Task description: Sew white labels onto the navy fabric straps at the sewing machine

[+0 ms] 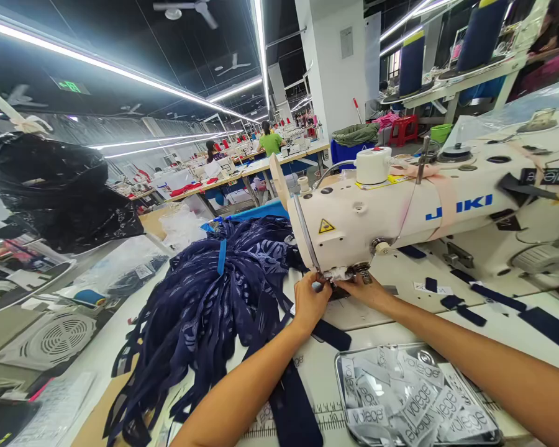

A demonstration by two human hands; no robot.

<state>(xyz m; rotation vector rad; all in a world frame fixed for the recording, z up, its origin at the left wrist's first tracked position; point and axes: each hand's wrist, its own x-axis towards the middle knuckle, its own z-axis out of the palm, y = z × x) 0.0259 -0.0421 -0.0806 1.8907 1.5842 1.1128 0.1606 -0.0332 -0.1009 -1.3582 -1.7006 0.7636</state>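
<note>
My left hand (310,302) is closed in a pinch at the needle end of a white sewing machine (354,214). A navy fabric strip (331,334) runs out from beneath that hand across the machine bed. On the other side of the needle, my right hand (366,292) reaches in with its fingers drawn together. The machine head partly hides those fingertips, and what they press or hold cannot be made out. To the left lies a large bundle of navy lace and fabric strips (209,304), bound with a blue tie (222,257).
A clear tray (342,397) of printed labels (417,403) sits under my right forearm. Short navy pieces (498,297) lie on the bed at right. A black plastic bag (56,186) hangs at left. Farther off, people work at other sewing tables (256,167).
</note>
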